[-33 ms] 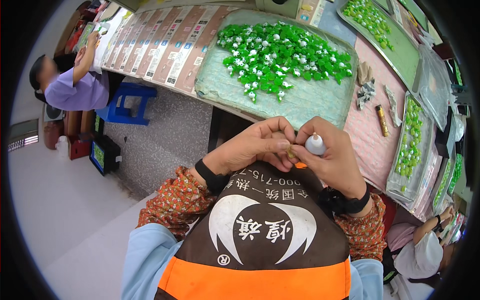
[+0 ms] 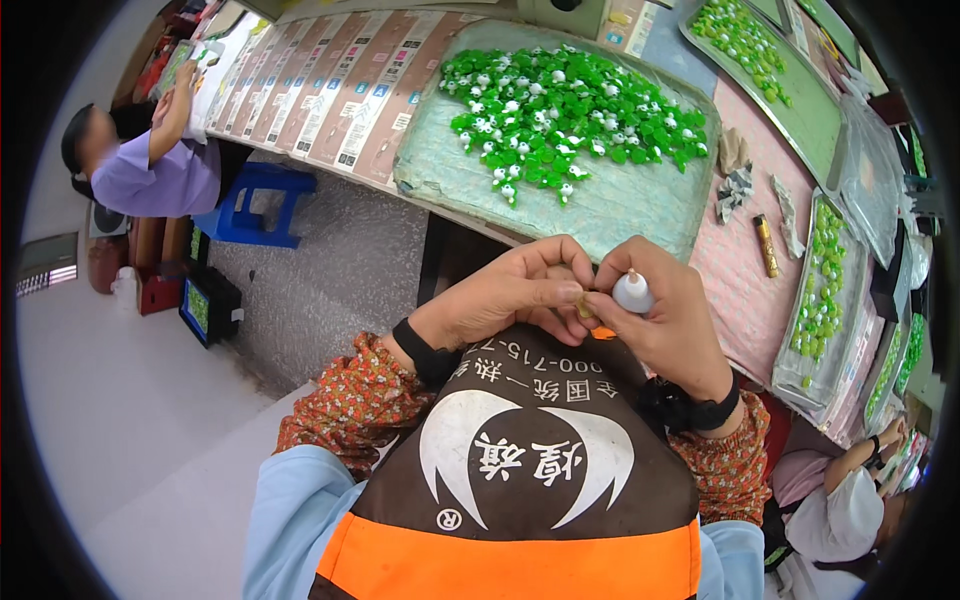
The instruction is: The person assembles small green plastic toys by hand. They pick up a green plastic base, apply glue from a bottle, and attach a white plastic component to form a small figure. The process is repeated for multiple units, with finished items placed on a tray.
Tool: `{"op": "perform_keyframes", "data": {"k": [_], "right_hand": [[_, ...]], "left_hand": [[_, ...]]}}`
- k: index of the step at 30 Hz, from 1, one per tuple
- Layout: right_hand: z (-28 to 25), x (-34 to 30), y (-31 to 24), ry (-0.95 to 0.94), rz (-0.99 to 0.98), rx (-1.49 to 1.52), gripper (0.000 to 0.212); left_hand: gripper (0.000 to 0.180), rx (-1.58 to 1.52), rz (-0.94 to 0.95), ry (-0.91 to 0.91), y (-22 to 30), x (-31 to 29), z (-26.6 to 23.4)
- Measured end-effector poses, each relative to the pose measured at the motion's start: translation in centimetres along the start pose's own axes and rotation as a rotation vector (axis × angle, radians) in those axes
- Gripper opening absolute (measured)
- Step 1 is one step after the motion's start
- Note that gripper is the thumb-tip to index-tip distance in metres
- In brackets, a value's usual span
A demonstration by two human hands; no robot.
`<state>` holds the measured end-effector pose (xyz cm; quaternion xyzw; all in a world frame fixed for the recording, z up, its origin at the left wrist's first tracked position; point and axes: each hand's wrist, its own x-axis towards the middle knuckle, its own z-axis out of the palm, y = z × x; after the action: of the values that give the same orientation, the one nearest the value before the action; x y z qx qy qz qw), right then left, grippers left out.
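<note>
My left hand (image 2: 520, 292) and my right hand (image 2: 672, 318) meet in front of my apron, at the near edge of the table. Curled against my right palm is a small white squeeze bottle (image 2: 633, 292) with a narrow tip pointing up. Between the fingertips of both hands sits a tiny yellowish piece (image 2: 584, 308), mostly covered, so its kind is unclear. The left thumb and forefinger are pinched on it. Just beyond my hands lies a tray (image 2: 440, 185) heaped with small green pieces (image 2: 590, 110) bearing white bead-like parts.
Right of the tray are crumpled paper (image 2: 735, 190) and a gold-brown tube (image 2: 765, 246). Another tray of green pieces (image 2: 820, 285) stands farther right. One person in purple (image 2: 160, 175) works at the left by a blue stool (image 2: 262, 205); another person (image 2: 840, 505) sits at the lower right.
</note>
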<state>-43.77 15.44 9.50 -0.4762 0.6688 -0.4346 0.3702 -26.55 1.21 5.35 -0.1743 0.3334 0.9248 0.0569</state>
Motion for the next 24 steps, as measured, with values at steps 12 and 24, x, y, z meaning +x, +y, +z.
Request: {"op": "perform_keyframes", "data": {"k": [12, 24], "right_hand": [[-0.3, -1.6, -0.1, 0.174, 0.19, 0.148, 0.036], [0.0, -4.0, -0.2, 0.156, 0.121, 0.211, 0.048]], "left_hand": [[0.04, 0.007, 0.059, 0.104, 1.0, -0.8, -0.3], [0.039, -0.056, 0.349, 0.198, 1.5, -2.5, -1.8]]}}
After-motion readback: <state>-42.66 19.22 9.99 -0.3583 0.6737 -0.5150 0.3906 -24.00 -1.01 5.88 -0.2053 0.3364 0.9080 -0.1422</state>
